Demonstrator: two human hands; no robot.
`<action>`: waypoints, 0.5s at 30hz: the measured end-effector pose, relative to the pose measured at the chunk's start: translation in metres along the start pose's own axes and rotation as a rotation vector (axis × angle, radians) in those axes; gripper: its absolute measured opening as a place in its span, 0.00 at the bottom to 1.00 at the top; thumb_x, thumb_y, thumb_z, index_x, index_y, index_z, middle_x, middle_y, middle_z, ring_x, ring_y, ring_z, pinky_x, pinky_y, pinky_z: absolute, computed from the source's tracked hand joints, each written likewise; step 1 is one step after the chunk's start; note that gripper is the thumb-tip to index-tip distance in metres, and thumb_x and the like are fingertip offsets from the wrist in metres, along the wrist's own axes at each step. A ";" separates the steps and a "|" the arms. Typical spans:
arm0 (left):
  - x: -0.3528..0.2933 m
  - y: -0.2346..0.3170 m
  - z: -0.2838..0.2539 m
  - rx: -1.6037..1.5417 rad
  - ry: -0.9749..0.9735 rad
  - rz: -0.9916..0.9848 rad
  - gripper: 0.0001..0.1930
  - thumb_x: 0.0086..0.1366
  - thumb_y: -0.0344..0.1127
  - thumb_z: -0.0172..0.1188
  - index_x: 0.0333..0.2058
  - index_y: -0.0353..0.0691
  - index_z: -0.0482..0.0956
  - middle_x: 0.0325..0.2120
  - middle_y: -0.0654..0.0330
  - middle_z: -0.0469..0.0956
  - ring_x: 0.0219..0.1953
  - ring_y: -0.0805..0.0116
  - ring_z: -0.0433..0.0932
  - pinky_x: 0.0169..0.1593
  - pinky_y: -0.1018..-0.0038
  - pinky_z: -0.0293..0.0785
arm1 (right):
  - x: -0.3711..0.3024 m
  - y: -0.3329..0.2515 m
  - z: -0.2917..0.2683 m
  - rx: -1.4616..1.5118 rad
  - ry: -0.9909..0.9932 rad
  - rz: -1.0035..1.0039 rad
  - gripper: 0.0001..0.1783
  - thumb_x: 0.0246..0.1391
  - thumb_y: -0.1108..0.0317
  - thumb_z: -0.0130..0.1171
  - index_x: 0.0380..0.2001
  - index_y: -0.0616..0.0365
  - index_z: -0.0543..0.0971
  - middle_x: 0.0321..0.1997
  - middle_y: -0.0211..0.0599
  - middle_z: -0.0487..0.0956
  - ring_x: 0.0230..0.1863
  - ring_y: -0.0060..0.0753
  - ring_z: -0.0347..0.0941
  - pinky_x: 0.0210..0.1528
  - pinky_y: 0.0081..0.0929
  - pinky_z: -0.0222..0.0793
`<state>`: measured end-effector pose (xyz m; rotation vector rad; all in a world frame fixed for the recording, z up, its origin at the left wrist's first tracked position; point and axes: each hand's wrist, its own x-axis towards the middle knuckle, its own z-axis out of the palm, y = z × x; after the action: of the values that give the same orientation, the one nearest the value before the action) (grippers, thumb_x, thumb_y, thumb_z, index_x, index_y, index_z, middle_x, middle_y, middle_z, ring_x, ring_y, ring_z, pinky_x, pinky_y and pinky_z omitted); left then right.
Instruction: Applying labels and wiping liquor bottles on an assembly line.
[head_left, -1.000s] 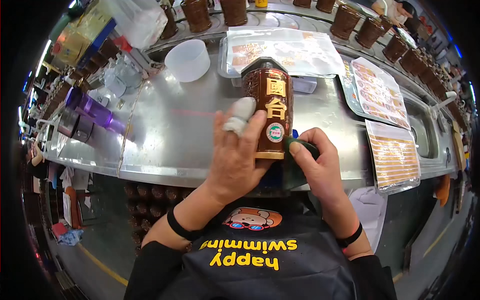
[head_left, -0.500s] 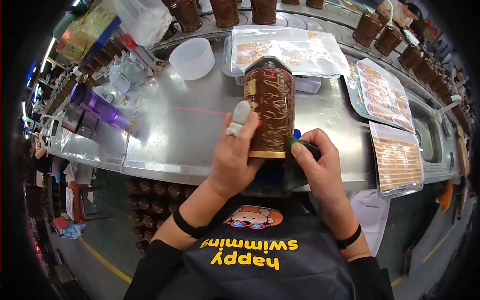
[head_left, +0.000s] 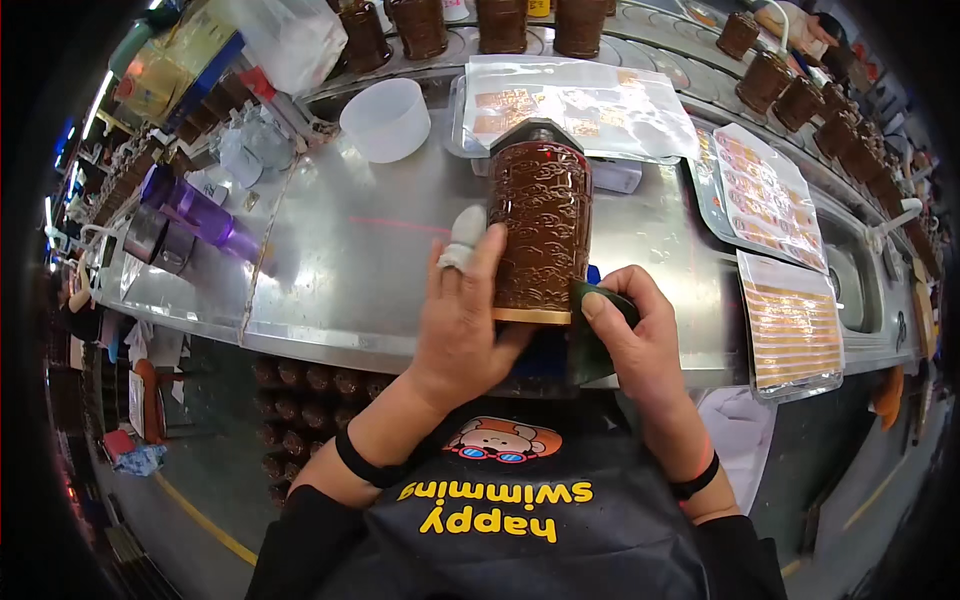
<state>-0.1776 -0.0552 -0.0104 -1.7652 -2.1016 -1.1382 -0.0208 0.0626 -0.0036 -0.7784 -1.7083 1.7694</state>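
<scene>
A glossy brown embossed bottle (head_left: pixel 540 225) with a dark angular cap and a gold band round its base stands in front of me, tilted in view. My left hand (head_left: pixel 455 320) holds it along the left side, the thumb by the base. A whitish finger cover (head_left: pixel 464 238) wraps one of its fingers. Between the thumb and fingers of my right hand (head_left: pixel 640 330) is a flat dark green piece (head_left: pixel 597 335), its edge against the bottle's lower right side. Something blue lies behind the bottle's base, mostly hidden.
Gold-printed sticker sheets (head_left: pixel 580 105) lie on a tray behind the bottle; more sheets (head_left: pixel 790 325) are at the right, near a sink (head_left: pixel 858 285). A white plastic tub (head_left: pixel 385 120) and purple tumbler (head_left: pixel 200 212) stand left. Brown bottles (head_left: pixel 503 25) line a conveyor at the back.
The held bottle has turned, and the gold label on its left side no longer shows. My left fingers have shifted slightly. Bottles on the back conveyor have moved right.
</scene>
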 end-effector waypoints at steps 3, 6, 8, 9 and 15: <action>0.006 0.002 0.000 0.093 -0.029 0.159 0.42 0.52 0.37 0.68 0.63 0.31 0.57 0.56 0.43 0.66 0.58 0.41 0.66 0.66 0.46 0.52 | -0.003 -0.002 -0.001 0.010 0.014 -0.014 0.10 0.57 0.66 0.61 0.31 0.60 0.71 0.24 0.23 0.71 0.25 0.12 0.63 0.27 0.16 0.63; -0.015 -0.026 0.012 -0.098 0.008 0.070 0.42 0.52 0.36 0.67 0.63 0.30 0.57 0.56 0.42 0.67 0.58 0.42 0.67 0.65 0.46 0.52 | -0.002 -0.003 0.002 -0.052 -0.015 -0.030 0.09 0.58 0.68 0.59 0.31 0.58 0.69 0.26 0.23 0.72 0.27 0.11 0.64 0.30 0.13 0.62; -0.013 -0.020 0.010 -0.256 0.020 -0.071 0.42 0.53 0.36 0.67 0.63 0.29 0.57 0.56 0.42 0.67 0.57 0.43 0.68 0.65 0.46 0.53 | 0.000 0.000 0.002 -0.009 -0.009 0.005 0.10 0.57 0.67 0.60 0.31 0.59 0.70 0.25 0.23 0.72 0.27 0.11 0.64 0.29 0.14 0.62; -0.010 -0.016 0.006 -0.131 -0.010 -0.053 0.41 0.53 0.35 0.66 0.63 0.28 0.57 0.56 0.42 0.67 0.57 0.44 0.68 0.65 0.46 0.53 | 0.002 0.001 0.001 0.037 -0.010 0.039 0.10 0.56 0.67 0.61 0.31 0.60 0.71 0.25 0.23 0.71 0.26 0.12 0.63 0.28 0.16 0.62; 0.003 -0.007 -0.003 0.041 -0.036 0.147 0.39 0.55 0.33 0.65 0.63 0.27 0.57 0.58 0.40 0.65 0.61 0.39 0.64 0.67 0.47 0.51 | -0.004 -0.003 -0.004 -0.005 0.013 -0.016 0.10 0.56 0.67 0.61 0.31 0.60 0.71 0.25 0.23 0.71 0.26 0.13 0.63 0.28 0.16 0.61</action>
<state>-0.1861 -0.0552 -0.0101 -1.8989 -1.9615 -1.0248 -0.0157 0.0624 -0.0006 -0.7747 -1.7069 1.7457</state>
